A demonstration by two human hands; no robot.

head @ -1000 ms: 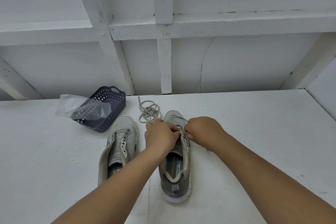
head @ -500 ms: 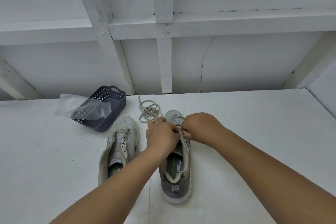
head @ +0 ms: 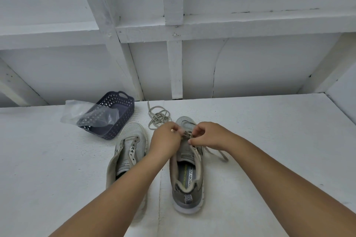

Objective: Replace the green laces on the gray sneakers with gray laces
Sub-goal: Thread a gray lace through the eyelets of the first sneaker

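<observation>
Both hands point(head: 187, 136) pinch the lace point(head: 215, 152) over the right sneaker point(head: 187, 177).

"MORY FOA" (partly cut) on insole point(head: 187, 176)

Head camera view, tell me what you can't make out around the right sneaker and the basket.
- Lower eyelets of the right sneaker: covered by the left hand and right hand.
- Fingertips of the left hand: motion-blurred, grip on the lace unclear.
- Contents of the dark basket: veiled by a clear plastic bag.
- Left sneaker heel: hidden under the left forearm.
</observation>
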